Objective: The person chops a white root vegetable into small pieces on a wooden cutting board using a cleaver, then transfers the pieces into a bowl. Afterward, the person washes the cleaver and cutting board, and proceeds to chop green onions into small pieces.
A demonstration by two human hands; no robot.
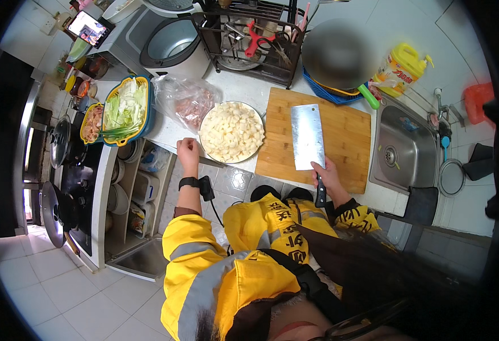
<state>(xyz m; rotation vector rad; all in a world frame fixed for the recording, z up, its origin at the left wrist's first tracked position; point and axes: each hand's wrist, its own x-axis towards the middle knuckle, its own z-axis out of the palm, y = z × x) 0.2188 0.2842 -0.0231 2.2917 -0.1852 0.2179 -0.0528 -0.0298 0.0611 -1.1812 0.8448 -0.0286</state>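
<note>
My right hand (330, 174) is wrapped round the black handle of a cleaver (307, 136). The broad steel blade lies over a wooden cutting board (346, 142), pointing away from me. My left hand (188, 150) is at the counter's front edge, fingers curled in, with nothing visible in them. Just right of it stands a round plate heaped with pale diced pieces (232, 132), possibly potato. Behind the plate is a clear plastic bag (190, 102) with pinkish meat inside.
A basket of cut cabbage and greens (125, 108) stands left, beside a smaller basket of meat (92, 121). A sink (406, 153) is at right. Behind the board stand a dark utensil rack (249, 40), a blurred round pan (339, 54) and a yellow jug (403, 65). The cabinet (130, 193) below is open.
</note>
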